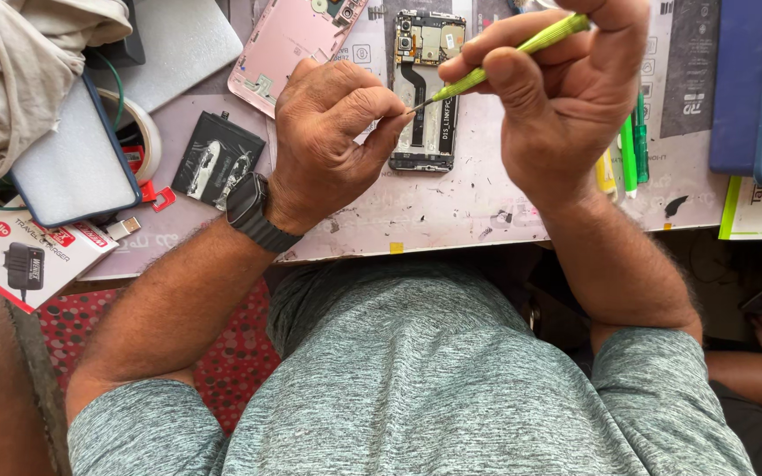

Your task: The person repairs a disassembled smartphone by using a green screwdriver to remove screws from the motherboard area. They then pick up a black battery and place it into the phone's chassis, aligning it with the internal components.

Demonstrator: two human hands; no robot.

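My right hand [566,97] grips a slim green screwdriver [504,57], its metal tip pointing left. My left hand [332,132], with a black watch [249,207] on the wrist, pinches its fingertips right at that tip; whether something tiny sits between them is too small to tell. Just beyond the hands lies an opened phone body [425,88] with its circuit board and black inner frame exposed. A pink phone back cover [288,44] rests to its left on the work mat [451,207].
A black phone battery [216,159] lies left of my wrist. Further left are a tape roll [143,132], a blue-edged case [72,159], a charger box [33,256] and crumpled cloth [19,62]. Green tools [632,145] and a blue tray [751,88] stand right.
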